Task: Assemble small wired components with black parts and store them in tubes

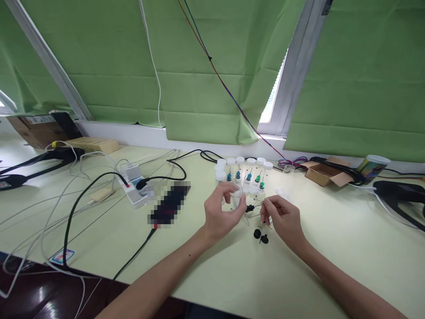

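Head view, the only one: clear jar [236, 191] sits in the left hand [219, 212], lifted near the table's middle, nearer than the row of white-capped containers [251, 161]. Left thumb and fingers are closed around its sides. Looks like thin clear plastic, so I'd expect light, fairly stiff, a bit slick; glass would be more fragile. Best hold: round the side wall, light squeeze, rim left free.

Right hand [283, 218] is just right of it, thumb and fingertips bunched close by thin metal pieces. View's poor there: can't tell if it's gripping one. Those look slim and bendable; I'd pinch by any thicker end.

Between the hands: a small black fitting [249, 208], matte. Nearer: a black round cap [257, 233], squat cylinder, and a flatter black disc [264, 239] beside it. Probably moulded plastic or rubber, light; take by the edge.

Far row: smooth round caps, see-through walls, blue insert [249, 177] and green insert [262, 184] showing. Tabletop [212, 266] is pale, smooth; round parts could roll.
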### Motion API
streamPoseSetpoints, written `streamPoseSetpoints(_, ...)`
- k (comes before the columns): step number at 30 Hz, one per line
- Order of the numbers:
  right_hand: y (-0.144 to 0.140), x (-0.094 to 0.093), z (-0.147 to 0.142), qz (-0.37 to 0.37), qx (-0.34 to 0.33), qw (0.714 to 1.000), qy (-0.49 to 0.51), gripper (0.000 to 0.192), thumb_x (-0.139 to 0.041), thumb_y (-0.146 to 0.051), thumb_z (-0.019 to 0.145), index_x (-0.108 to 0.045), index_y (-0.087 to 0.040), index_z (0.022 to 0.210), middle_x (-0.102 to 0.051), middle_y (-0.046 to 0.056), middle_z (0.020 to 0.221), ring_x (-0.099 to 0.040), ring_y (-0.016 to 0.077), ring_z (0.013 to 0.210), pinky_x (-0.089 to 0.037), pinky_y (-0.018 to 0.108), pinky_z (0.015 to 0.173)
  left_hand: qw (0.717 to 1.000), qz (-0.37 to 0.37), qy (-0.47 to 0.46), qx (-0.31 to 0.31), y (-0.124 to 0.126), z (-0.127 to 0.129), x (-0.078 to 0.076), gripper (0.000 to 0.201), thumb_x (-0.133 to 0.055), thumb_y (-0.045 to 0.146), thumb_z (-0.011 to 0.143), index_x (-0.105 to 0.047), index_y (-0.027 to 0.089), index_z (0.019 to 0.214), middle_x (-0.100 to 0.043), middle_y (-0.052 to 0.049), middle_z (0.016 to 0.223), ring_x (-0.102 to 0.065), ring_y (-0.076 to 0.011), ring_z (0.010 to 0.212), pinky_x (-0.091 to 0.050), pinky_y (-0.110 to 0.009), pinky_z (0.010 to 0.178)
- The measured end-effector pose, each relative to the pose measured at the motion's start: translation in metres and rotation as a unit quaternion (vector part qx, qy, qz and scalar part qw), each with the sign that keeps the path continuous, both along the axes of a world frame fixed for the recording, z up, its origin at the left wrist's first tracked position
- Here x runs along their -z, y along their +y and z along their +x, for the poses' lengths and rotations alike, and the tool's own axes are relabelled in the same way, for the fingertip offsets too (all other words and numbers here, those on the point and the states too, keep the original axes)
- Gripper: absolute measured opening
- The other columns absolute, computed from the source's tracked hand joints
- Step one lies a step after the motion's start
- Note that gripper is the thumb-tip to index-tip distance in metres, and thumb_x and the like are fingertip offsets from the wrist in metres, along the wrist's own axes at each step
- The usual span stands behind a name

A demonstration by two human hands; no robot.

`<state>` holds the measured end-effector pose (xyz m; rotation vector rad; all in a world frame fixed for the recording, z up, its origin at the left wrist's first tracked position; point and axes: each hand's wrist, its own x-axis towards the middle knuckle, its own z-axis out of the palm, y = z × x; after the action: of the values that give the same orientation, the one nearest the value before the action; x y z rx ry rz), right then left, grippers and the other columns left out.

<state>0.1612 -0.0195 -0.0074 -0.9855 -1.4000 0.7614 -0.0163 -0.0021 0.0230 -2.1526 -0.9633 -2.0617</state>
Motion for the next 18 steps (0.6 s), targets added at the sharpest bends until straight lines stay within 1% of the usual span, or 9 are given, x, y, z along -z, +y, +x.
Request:
streamPoseSetpoints(2, 0.0005, 0.0000, -0.0005, 0.001, -0.003, 1.000, 0.005, 0.027, -0.055, -0.038, 0.093, -0.060, -0.018, 0.074, -0.061, 0.001, 0.063, -0.058, 0.0131, 0.048, -0.047, 0.026, 0.042, 1.000, 0.019, 0.018, -0.013, 0.0002, -0.0002, 0.0007, 0.023, -0.066, 0.017, 0.077, -0.049, 0.021, 0.093, -0.064, -0.001, 0.083, -0.045, -0.0086, 0.057, -0.048, -0.024, 0.057)
streamPoseSetpoints(5, 0.0006, -0.0007, -0.0014, 0.004, -0.006, 1.000, 0.012, 0.028, -0.054, -0.040, 0.093, -0.061, -0.018, 0.075, -0.062, 0.001, 0.064, -0.059, 0.0133, 0.047, -0.048, 0.026, 0.040, 0.998, 0.028, 0.042, -0.028, 0.0012, -0.0006, 0.0013, 0.022, -0.064, 0.017, 0.078, -0.051, 0.021, 0.095, -0.062, -0.001, 0.081, -0.044, -0.0093, 0.058, -0.048, -0.024, 0.059)
streamPoseSetpoints(10, 0.0011, 0.0000, -0.0016, 0.006, -0.014, 1.000, 0.024, 0.029, -0.054, -0.041, 0.093, -0.061, -0.018, 0.077, -0.062, 0.002, 0.064, -0.060, 0.0141, 0.047, -0.051, 0.027, 0.040, 0.998, 0.029, 0.059, -0.017, 0.0044, -0.0001, 0.0039, 0.036, -0.064, 0.014, 0.078, -0.048, 0.022, 0.109, -0.060, 0.000, 0.082, -0.044, -0.0103, 0.062, -0.050, -0.025, 0.063)
streamPoseSetpoints(12, 0.0020, 0.0012, -0.0009, 0.006, -0.013, 1.000, 0.026, 0.029, -0.053, -0.043, 0.093, -0.062, -0.018, 0.079, -0.063, 0.002, 0.065, -0.061, 0.0147, 0.049, -0.052, 0.028, 0.041, 0.998, 0.020, 0.062, -0.017, 0.0057, 0.0002, 0.0056, 0.038, -0.063, 0.014, 0.078, -0.046, 0.022, 0.112, -0.059, 0.000, 0.083, -0.045, -0.0105, 0.063, -0.050, -0.025, 0.065)
streamPoseSetpoints(15, 0.0031, 0.0022, -0.0002, 0.008, -0.008, 0.999, 0.032, 0.030, -0.053, -0.044, 0.092, -0.062, -0.018, 0.081, -0.064, 0.003, 0.068, -0.062, 0.0154, 0.051, -0.053, 0.028, 0.042, 0.997, 0.013, 0.074, -0.016, 0.0070, -0.0001, 0.0070, 0.035, -0.062, 0.014, 0.079, -0.046, 0.022, 0.109, -0.058, -0.001, 0.084, -0.046, -0.0108, 0.065, -0.049, -0.024, 0.065)
streamPoseSetpoints(18, 0.0033, 0.0014, -0.0003, 0.008, -0.003, 0.999, 0.041, 0.029, -0.055, -0.044, 0.092, -0.062, -0.018, 0.081, -0.064, 0.003, 0.068, -0.063, 0.0155, 0.052, -0.053, 0.028, 0.042, 0.994, 0.008, 0.103, -0.019, 0.0073, -0.0007, 0.0071, 0.028, -0.060, 0.012, 0.079, -0.049, 0.021, 0.104, -0.055, -0.001, 0.081, -0.048, -0.0121, 0.067, -0.048, -0.024, 0.065)
